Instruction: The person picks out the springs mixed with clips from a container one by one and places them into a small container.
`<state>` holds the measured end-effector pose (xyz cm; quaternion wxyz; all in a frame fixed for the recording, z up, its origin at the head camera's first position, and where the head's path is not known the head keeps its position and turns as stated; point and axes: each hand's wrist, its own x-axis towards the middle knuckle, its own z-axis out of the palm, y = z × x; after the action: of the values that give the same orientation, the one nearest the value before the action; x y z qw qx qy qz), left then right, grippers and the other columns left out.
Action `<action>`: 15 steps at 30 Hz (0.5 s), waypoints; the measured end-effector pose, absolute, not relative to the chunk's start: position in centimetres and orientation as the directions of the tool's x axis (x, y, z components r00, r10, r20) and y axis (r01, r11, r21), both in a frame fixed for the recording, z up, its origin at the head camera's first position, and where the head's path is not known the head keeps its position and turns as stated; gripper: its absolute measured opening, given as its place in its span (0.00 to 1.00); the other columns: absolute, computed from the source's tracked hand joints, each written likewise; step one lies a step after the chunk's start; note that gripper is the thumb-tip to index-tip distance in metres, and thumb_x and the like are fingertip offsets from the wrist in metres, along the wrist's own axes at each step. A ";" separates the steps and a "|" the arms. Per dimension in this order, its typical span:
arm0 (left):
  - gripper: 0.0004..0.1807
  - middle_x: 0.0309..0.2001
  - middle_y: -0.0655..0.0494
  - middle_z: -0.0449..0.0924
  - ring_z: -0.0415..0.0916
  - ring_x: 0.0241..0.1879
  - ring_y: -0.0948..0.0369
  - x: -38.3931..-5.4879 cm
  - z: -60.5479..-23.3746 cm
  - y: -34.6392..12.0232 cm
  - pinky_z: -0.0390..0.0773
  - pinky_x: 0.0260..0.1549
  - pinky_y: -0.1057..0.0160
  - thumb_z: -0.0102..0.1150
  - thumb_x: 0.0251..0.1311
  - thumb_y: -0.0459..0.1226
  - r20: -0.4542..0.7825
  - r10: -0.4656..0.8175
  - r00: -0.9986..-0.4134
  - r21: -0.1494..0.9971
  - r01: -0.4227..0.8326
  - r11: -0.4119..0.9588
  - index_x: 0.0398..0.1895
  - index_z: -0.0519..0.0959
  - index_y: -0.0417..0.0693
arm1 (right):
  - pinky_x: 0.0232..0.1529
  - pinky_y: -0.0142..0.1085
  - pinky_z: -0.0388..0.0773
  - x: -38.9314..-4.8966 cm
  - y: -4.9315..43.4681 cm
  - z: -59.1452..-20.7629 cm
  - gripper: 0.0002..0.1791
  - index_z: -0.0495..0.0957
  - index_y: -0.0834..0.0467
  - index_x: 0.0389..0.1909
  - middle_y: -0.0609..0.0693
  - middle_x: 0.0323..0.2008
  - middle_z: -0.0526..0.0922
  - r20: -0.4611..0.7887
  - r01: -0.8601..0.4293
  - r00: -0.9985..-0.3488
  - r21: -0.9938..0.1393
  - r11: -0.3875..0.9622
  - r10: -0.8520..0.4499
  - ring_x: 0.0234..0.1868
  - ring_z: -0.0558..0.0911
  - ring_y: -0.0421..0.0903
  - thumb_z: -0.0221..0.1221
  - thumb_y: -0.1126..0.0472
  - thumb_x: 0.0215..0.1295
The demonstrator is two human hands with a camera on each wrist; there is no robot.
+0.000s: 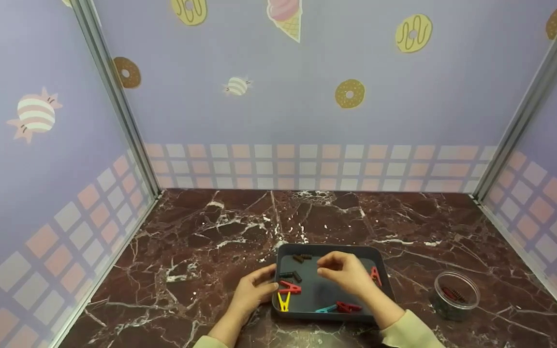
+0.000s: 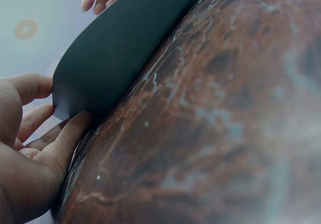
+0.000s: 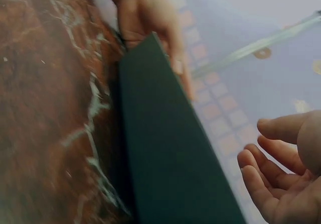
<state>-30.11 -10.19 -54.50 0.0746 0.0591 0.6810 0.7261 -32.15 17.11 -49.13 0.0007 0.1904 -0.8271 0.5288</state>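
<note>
My left hand (image 1: 252, 292) holds the dark grey tray (image 1: 327, 316) at its left side, thumb and fingers at the wall near the corner. Above the tray is my right hand (image 1: 348, 275), its fingers loosely bent; the right wrist view shows a gap between thumb and fingers and nothing held. Inside the tray, a red clothespin (image 1: 289, 287) and a yellow clothespin (image 1: 284, 302) lie at the left. A blue clothespin (image 1: 327, 308) and a dark red clothespin (image 1: 348, 307) lie at the front. Another red clothespin (image 1: 375, 276) is at the right, partly hidden.
Small dark ridged pieces, perhaps springs, lie in the tray's back left (image 1: 301, 258) and left middle (image 1: 290, 276). A clear round tub (image 1: 474, 295) with similar reddish pieces stands right of the tray. Patterned panels (image 1: 322, 121) enclose the marbled table (image 1: 201, 251).
</note>
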 end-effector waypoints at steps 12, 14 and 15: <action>0.34 0.68 0.29 0.72 0.82 0.60 0.50 -30.3 -54.5 -10.1 0.88 0.45 0.60 0.63 0.64 0.31 -0.025 0.196 -0.980 0.997 -0.038 -0.064 0.73 0.68 0.31 | 0.40 0.41 0.83 -32.9 12.9 -49.5 0.10 0.85 0.64 0.43 0.54 0.38 0.88 0.154 -0.276 -0.953 -0.800 0.533 -0.262 0.38 0.85 0.46 0.70 0.64 0.62; 0.34 0.68 0.28 0.72 0.82 0.60 0.50 -30.3 -54.5 -10.1 0.88 0.45 0.60 0.63 0.64 0.31 -0.027 0.196 -0.980 0.997 -0.040 -0.060 0.73 0.68 0.31 | 0.41 0.44 0.84 -33.2 12.4 -49.6 0.10 0.85 0.63 0.42 0.54 0.38 0.88 0.143 -0.267 -0.956 -0.791 0.551 -0.258 0.39 0.85 0.48 0.70 0.64 0.62; 0.33 0.68 0.29 0.72 0.83 0.59 0.50 -30.3 -54.5 -10.1 0.88 0.45 0.61 0.63 0.64 0.31 -0.028 0.195 -0.980 0.998 -0.040 -0.055 0.73 0.68 0.32 | 0.42 0.44 0.84 -33.3 12.3 -49.6 0.10 0.86 0.63 0.41 0.54 0.38 0.88 0.135 -0.260 -0.958 -0.785 0.563 -0.254 0.39 0.85 0.48 0.70 0.63 0.61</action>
<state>-30.30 -10.12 -54.49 0.0810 0.0570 0.6828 0.7239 -33.34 12.25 -49.59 0.0033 0.1453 -0.8840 0.4443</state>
